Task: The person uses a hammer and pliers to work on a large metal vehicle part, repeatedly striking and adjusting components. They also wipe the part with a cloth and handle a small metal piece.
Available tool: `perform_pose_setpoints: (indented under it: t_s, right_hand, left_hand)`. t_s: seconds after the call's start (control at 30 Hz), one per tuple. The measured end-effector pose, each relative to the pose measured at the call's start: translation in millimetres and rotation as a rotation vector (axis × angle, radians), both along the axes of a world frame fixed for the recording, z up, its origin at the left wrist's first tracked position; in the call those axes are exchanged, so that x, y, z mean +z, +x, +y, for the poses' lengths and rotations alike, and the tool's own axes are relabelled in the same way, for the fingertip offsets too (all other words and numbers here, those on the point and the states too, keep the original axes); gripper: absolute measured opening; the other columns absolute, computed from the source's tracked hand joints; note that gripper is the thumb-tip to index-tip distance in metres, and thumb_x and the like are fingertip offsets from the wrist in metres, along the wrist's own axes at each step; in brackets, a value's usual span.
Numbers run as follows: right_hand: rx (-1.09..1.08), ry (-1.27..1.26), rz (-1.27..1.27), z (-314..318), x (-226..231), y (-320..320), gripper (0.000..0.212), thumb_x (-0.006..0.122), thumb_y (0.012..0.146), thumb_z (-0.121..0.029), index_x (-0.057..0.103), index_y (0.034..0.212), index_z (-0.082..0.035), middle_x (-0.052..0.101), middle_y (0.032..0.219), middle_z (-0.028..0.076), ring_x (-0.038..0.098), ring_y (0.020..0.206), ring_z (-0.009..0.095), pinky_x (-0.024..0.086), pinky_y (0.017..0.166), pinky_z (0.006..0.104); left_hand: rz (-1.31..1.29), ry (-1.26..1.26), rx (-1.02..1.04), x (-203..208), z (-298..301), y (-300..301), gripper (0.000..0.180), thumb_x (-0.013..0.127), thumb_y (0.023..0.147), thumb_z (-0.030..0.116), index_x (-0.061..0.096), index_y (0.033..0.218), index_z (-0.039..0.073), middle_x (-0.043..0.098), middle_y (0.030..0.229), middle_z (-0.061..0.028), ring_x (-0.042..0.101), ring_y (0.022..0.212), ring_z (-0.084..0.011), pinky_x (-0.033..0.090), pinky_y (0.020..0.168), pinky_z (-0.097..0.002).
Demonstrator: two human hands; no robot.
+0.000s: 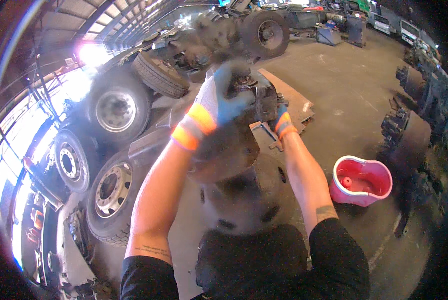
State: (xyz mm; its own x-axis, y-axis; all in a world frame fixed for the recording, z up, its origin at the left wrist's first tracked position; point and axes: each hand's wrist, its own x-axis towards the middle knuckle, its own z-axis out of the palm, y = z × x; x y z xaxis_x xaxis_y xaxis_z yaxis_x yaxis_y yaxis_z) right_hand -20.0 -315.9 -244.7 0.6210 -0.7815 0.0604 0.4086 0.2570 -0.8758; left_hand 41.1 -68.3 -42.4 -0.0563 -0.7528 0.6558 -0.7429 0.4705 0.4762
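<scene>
Metal assembly, dark and blocky, is located at 12 o'clock from the wearer, beyond the rounded casting; its long axis cannot be determined. Both hands flank it, neither clearly nearer: left hand at 9 o'clock, fingers curved but blurred; right hand at 4 o'clock, mostly hidden. Neither grip can be told. Farther out, a brown plate lies at 2 o'clock.
</scene>
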Motion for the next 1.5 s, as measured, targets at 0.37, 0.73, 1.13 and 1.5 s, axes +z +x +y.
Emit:
perform_pose_setpoints:
  t_s: [0.37, 0.73, 1.13, 1.5]
  right_hand:
    - [-0.027, -0.678, -0.282, -73, 188, -21, 0.035, 0.057, 0.084, 0.001, 0.065, 0.117, -0.006, 0.064, 0.093, 0.004, 0.058, 0.070, 0.010, 0.047, 0.059, 0.0234]
    - [-0.543, -1.058, -0.496, 29, 245, -108, 0.033, 0.060, 0.087, -0.008, 0.062, 0.120, -0.008, 0.066, 0.101, 0.006, 0.063, 0.077, 0.016, 0.052, 0.062, 0.0287]
    - [-0.751, -1.305, -0.240, -10, 241, -92, 0.029, 0.058, 0.092, -0.004, 0.059, 0.120, -0.006, 0.060, 0.083, -0.001, 0.051, 0.066, 0.004, 0.043, 0.054, 0.0205]
    - [0.039, -0.936, 0.343, -177, 134, 52, 0.018, 0.059, 0.078, -0.017, 0.065, 0.090, -0.005, 0.061, 0.075, 0.003, 0.058, 0.069, 0.012, 0.048, 0.061, 0.0309]
  left_hand:
    - [-0.027, -0.035, 0.046, 6, -9, -5, 0.044, 0.071, 0.065, 0.015, 0.057, 0.103, -0.002, 0.062, 0.088, -0.0135, 0.060, 0.082, -0.0194, 0.050, 0.076, -0.0314]
    - [-0.048, -0.124, -0.038, -3, -26, 12, 0.043, 0.069, 0.067, 0.015, 0.058, 0.104, -0.003, 0.066, 0.085, -0.0181, 0.065, 0.080, -0.0218, 0.052, 0.074, -0.0325]
    - [-0.032, 0.057, -0.116, 4, -20, 18, 0.044, 0.070, 0.073, 0.013, 0.056, 0.112, -0.002, 0.063, 0.101, -0.0103, 0.058, 0.095, -0.0146, 0.047, 0.086, -0.0301]
    - [-0.021, 0.053, -0.013, 9, -7, 6, 0.038, 0.070, 0.072, 0.008, 0.057, 0.106, -0.002, 0.056, 0.096, -0.0140, 0.055, 0.089, -0.0202, 0.046, 0.080, -0.0348]
